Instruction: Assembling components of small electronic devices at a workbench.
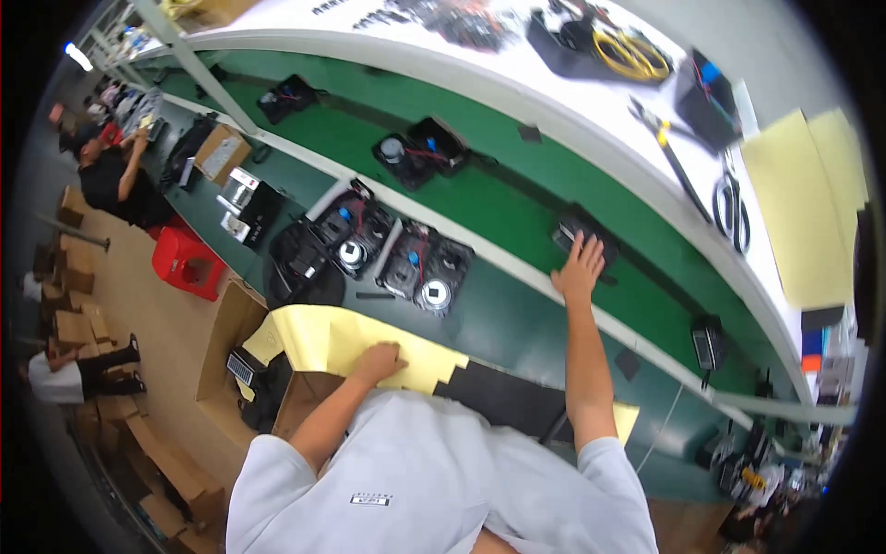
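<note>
My left hand (380,362) rests on a yellow backing sheet (318,337) close to my body, its fingers curled in. What they hold, if anything, is hidden. Black rectangular pads (503,397) cover the sheet's right part. My right arm reaches forward over the green belt (517,231). There my right hand (581,266) is spread at the near side of a black device (591,231), partly covering it; whether it touches is unclear. Between my hands and the belt, two opened black housings with speakers and blue parts, one left (349,231) and one right (426,268), lie on the bench.
A white shelf (369,42) beyond the belt carries pliers (669,152), scissors (732,203), yellow cable (632,57) and yellow sheets (798,212). More black housings (420,152) sit on the belt. A cardboard box (221,346) and red stool (187,261) stand left. Other people are further left.
</note>
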Motion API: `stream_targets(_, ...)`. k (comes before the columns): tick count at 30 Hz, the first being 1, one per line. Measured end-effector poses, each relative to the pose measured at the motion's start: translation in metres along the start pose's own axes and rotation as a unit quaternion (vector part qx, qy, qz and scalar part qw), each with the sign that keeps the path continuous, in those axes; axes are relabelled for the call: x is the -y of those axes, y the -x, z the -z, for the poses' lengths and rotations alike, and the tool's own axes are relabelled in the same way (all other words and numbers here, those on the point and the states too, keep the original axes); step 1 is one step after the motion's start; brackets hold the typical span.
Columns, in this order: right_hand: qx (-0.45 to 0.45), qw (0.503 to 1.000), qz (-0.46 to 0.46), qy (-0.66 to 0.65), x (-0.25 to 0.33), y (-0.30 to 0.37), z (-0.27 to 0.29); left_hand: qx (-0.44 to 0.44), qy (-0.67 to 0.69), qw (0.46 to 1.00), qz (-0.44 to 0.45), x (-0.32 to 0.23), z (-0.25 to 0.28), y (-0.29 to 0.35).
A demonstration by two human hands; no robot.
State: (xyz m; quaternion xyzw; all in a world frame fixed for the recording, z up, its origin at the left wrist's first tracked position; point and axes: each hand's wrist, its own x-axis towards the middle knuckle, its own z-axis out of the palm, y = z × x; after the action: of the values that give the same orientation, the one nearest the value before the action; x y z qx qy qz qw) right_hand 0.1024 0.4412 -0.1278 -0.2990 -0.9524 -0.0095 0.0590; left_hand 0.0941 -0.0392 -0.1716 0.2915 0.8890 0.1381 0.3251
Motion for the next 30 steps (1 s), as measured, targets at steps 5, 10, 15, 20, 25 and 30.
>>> stream_targets(5, 0.024, 0.987, 0.152, -0.049, 0.075, 0.032, 0.055, -0.024, -0.064, 0.996, 0.055, -0.019, 0.007, -0.007)
stream_targets(10, 0.126, 0.874, 0.425, -0.200, 0.137, 0.220, 0.035, -0.073, -0.043, 0.989, 0.121, -0.026, 0.001, -0.001)
stream_targets(15, 0.155, 0.881, 0.399, -0.203, 0.134, 0.294, 0.014, -0.062, -0.028, 0.990, 0.124, -0.028, 0.001, -0.002)
stream_targets(20, 0.165, 0.889, 0.339, -0.259, 0.122, 0.293, 0.013, -0.116, -0.018, 0.986, 0.118, -0.027, -0.003, 0.004)
stream_targets(25, 0.166, 0.909, 0.298, -0.240, 0.132, 0.286, 0.028, -0.129, 0.001, 0.985, 0.114, -0.025, -0.004, 0.005)
stream_targets(30, 0.208, 0.882, 0.308, -0.291, 0.121, 0.280, 0.021, -0.125, -0.002, 0.985, 0.119, -0.025, 0.000, 0.005)
